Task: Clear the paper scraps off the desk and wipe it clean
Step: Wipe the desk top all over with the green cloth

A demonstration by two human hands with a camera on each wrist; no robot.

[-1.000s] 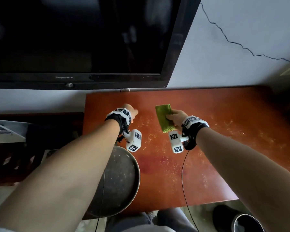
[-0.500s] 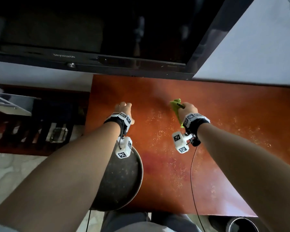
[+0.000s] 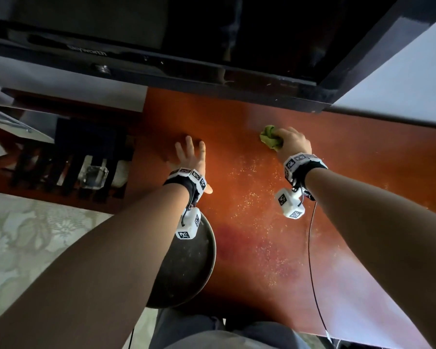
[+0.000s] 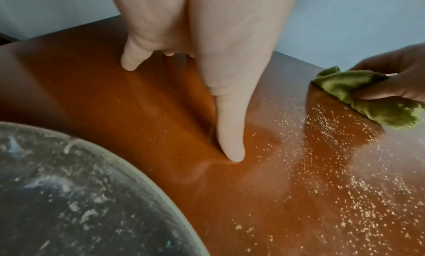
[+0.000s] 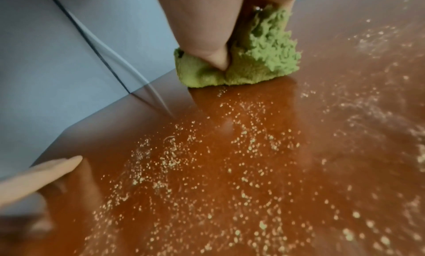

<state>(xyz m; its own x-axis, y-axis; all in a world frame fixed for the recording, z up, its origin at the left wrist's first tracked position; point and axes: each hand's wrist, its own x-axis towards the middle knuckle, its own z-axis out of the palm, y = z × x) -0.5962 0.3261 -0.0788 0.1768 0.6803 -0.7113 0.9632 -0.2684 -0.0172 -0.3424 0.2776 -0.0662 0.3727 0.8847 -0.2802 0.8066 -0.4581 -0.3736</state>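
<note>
Now the right hand [image 3: 293, 143] grips a bunched green cloth [image 3: 269, 138] and presses it on the orange worktop [image 3: 350, 172], near the back edge by the wall. Its fingers [image 5: 207, 32] are curled tight round the cloth. The left hand [image 3: 190, 157] lies flat on the worktop, well apart from the cloth, with its fingers [image 4: 230, 132] straight and spread. It holds nothing.

Lots of tiny pale crumbs [image 5: 207, 160] are scattered over the worktop, between the 2 hands and closer to the person. I think these are the last little bits of the paper scraps. So the wiping has only started, and most of the mess is there to clean.

To do this well, I think the cloth should stay pressed flat and be pulled in long rows from the back to the front. Each row should overlap the last one, so no crumbs get missed. The crumbs could be pushed toward the round dark pan [image 3: 186, 268], which pokes out from under the near edge of the worktop. The left hand can brace the body, but it should move out of the way.

Some things are hard to see. A big dark screen [image 3: 161, 34] hangs over the back of the worktop and hides part of it. The far right of the worktop is cut off. I cannot tell if bigger scraps lie there.
</note>
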